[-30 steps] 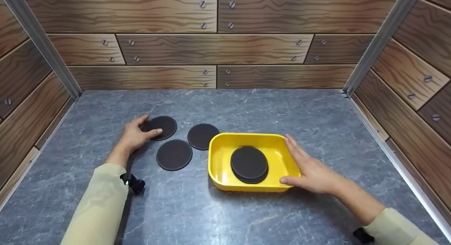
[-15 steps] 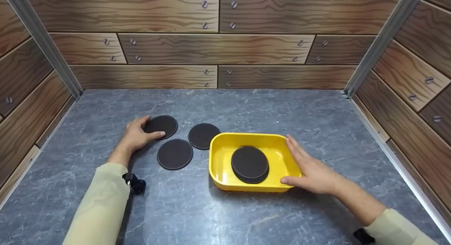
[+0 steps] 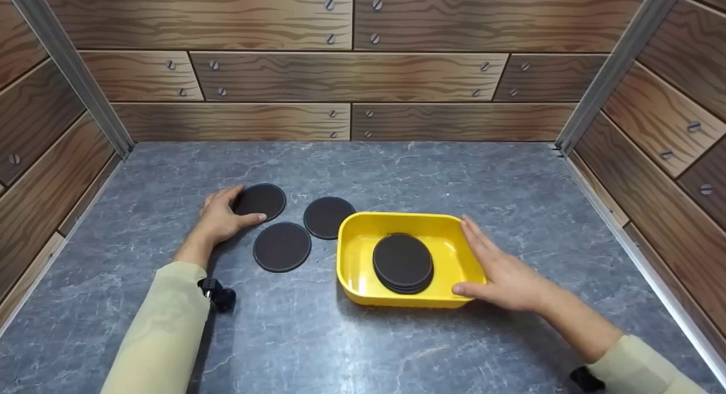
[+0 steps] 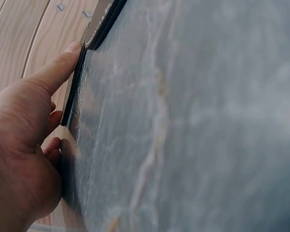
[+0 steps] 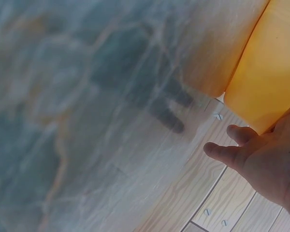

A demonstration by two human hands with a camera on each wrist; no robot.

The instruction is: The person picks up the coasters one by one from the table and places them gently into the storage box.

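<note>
At the left of the head view, my left hand (image 3: 221, 215) grips a round black coaster (image 3: 262, 202) by its edge, thumb on the near side and fingers on the far side. That coaster lies on the table among two other black coasters, a near one (image 3: 282, 246) and a right one (image 3: 329, 217). A yellow bin (image 3: 354, 299) stands to their right, holding a stack of black coasters (image 3: 402, 259). My right hand (image 3: 507, 278) rests against the bin's right end with fairly straight fingers, its thumb at the near corner.
The grey marbled table (image 3: 283, 337) is bounded by wood-patterned walls (image 3: 272, 122) at the back and sides. Metal corner posts (image 3: 615, 71) rise at the back. The right coaster lies close to the bin's left wall.
My left thumb has shifted slightly from the coaster's top toward its near edge. The right hand and the bin keep their places. The head view has shifted a little.
</note>
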